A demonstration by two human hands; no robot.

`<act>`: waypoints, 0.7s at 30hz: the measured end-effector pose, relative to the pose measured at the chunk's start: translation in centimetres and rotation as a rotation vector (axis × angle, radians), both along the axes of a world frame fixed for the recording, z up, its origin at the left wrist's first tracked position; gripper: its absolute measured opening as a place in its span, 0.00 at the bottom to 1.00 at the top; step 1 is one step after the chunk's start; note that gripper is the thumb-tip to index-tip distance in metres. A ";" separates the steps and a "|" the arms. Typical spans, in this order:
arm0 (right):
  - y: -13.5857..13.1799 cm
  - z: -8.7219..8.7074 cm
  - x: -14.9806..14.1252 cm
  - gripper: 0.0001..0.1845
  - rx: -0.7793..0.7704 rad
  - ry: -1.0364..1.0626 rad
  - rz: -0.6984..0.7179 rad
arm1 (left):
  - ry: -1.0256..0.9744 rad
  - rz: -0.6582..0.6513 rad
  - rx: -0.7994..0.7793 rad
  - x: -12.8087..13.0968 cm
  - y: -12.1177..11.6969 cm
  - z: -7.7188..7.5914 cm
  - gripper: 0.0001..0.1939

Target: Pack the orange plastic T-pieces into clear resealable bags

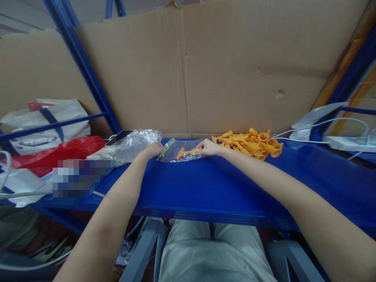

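A transparent plastic bag (pixel 169 156) with a colourful printed strip along its left end lies on the blue shelf between my hands. An orange plastic piece (pixel 188 152) with a slim stem shows inside or against the bag; which one I cannot tell. My left hand (pixel 155 149) is closed on the bag beside the printed strip. At the bag's opposite end, my right hand (pixel 210 147) has its fingers pinched on the film, close to the orange piece's tip. Just right of that hand is a heap of orange horn-shaped plastic pieces (pixel 252 144), their flared ends mostly facing right.
More transparent bags (pixel 138 143) lie to the left, near a dark flat device (pixel 120 137) and a red plastic bag (pixel 64 152). Cardboard (pixel 235 70) walls the back. White cables (pixel 326 122) run at the right. The blue shelf (pixel 202 192) has its front edge above my lap.
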State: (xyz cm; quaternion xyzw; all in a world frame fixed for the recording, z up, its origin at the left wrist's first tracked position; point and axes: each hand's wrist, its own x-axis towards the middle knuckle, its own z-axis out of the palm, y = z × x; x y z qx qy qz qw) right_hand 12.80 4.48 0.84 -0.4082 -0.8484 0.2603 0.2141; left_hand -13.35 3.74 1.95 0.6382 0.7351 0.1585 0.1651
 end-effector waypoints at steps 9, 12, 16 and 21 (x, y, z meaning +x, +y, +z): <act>0.0 0.0 -2.1 0.08 -0.222 0.199 0.045 | -0.175 0.000 0.004 -0.5 0.1 -0.4 0.05; -0.1 -0.1 -2.7 0.09 -0.171 0.227 0.028 | -0.221 -0.020 -0.020 -0.2 0.0 -0.3 0.05; 0.0 -0.7 -3.3 0.12 -0.190 0.241 0.013 | -0.222 0.005 -0.003 -0.2 0.2 -0.5 0.05; -0.5 -1.5 -3.8 0.13 -0.257 0.292 -0.072 | -0.205 0.011 0.009 -0.5 0.5 -0.8 0.06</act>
